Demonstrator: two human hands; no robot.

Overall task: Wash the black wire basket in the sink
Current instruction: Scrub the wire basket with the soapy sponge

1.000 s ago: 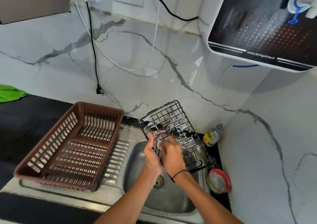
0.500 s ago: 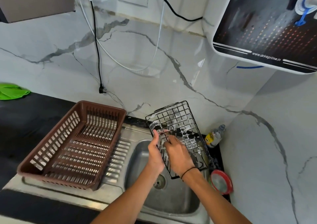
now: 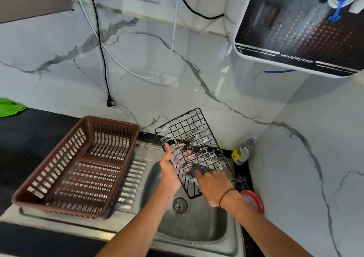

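Observation:
The black wire basket [image 3: 194,130] is tilted up over the steel sink [image 3: 197,231], its grid streaked with white suds. My left hand [image 3: 170,173] holds its left edge, thumb on the near side and fingers showing through the wires behind. My right hand [image 3: 213,185] lies on the lower part of the grid with fingers spread, rubbing the wires. Whether it holds a scrubber I cannot tell. The sink's drain [image 3: 179,205] shows below the basket.
A brown plastic dish rack [image 3: 78,168] sits on the drainboard to the left. A small bottle [image 3: 243,151] stands in the back right corner, a red-rimmed round dish [image 3: 255,200] by the sink's right edge. A water purifier [image 3: 299,24] hangs above right; a loose plug [image 3: 109,102] dangles on the wall.
My right hand has slid down the grid from its middle to its lower end. The basket has turned a little more upright in my left hand.

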